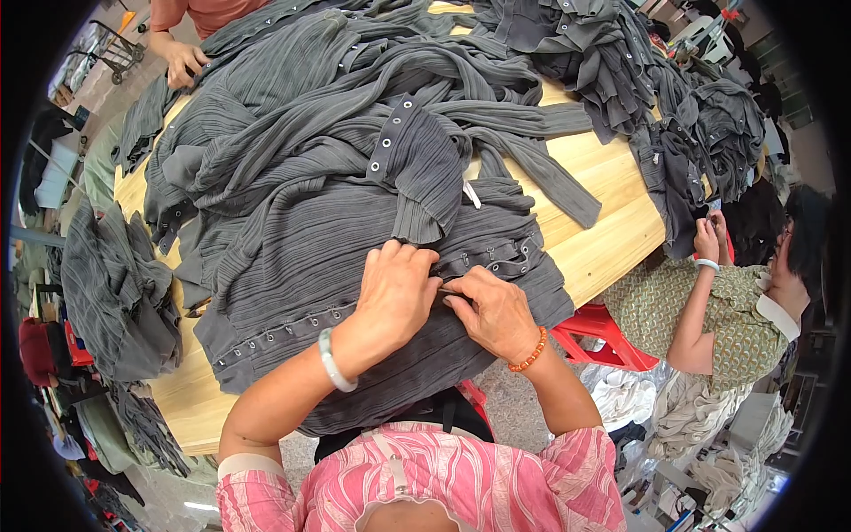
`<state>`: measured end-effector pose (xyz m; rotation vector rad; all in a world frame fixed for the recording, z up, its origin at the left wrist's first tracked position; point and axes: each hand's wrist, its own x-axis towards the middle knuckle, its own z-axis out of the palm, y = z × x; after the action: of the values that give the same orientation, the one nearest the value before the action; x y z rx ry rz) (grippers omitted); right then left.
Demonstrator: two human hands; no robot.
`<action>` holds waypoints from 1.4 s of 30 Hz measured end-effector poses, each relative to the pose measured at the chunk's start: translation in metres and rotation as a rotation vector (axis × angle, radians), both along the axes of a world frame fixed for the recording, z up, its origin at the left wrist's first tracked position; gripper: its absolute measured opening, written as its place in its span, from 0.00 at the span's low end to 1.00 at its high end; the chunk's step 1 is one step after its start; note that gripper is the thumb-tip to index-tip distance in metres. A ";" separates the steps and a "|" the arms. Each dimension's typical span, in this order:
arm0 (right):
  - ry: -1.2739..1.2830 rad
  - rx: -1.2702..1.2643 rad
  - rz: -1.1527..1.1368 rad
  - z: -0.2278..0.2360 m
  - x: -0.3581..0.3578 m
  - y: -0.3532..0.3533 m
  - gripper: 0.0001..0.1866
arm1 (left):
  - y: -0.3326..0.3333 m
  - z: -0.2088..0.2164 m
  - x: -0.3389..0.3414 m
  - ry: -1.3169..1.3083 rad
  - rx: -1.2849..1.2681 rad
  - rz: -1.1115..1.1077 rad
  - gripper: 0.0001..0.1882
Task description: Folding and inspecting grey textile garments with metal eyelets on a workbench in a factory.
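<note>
Pale wooden table (612, 182) in a cluttered workroom, mostly buried under a heap of charcoal knitwear (275, 97). The charcoal ribbed knit garment (297, 275) being worked on is spread along the near edge, right under both hands, running out past them on either side. Right hand (490, 310) has thumb and forefinger pinched together on a bit of its dark fabric, around the middle of the metal-fastener strip (288, 335). Left hand (393, 288) is curled just beside it, fingertips mostly hidden, so can't tell what it's gripping. An eyelet panel (417, 160) lies folded just beyond the knuckles.
</note>
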<state>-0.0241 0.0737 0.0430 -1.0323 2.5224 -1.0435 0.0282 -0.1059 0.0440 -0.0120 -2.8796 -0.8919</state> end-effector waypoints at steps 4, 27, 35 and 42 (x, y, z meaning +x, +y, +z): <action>-0.065 -0.023 0.001 -0.001 -0.008 0.000 0.07 | 0.000 -0.012 -0.010 -0.120 -0.019 -0.004 0.10; -0.134 0.032 -0.119 0.005 -0.023 0.035 0.07 | 0.005 0.003 -0.020 -0.158 0.149 0.020 0.10; -0.148 -0.043 -0.152 -0.004 -0.032 0.021 0.07 | 0.021 -0.016 -0.040 -0.163 0.278 0.014 0.05; -0.373 -0.109 -0.191 -0.008 -0.043 0.016 0.10 | 0.017 -0.021 -0.042 -0.187 0.338 -0.032 0.07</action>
<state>-0.0670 0.0902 0.0351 -0.5608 2.3083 -1.3009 -0.0133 -0.0886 0.0228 0.0618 -2.8571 -1.4451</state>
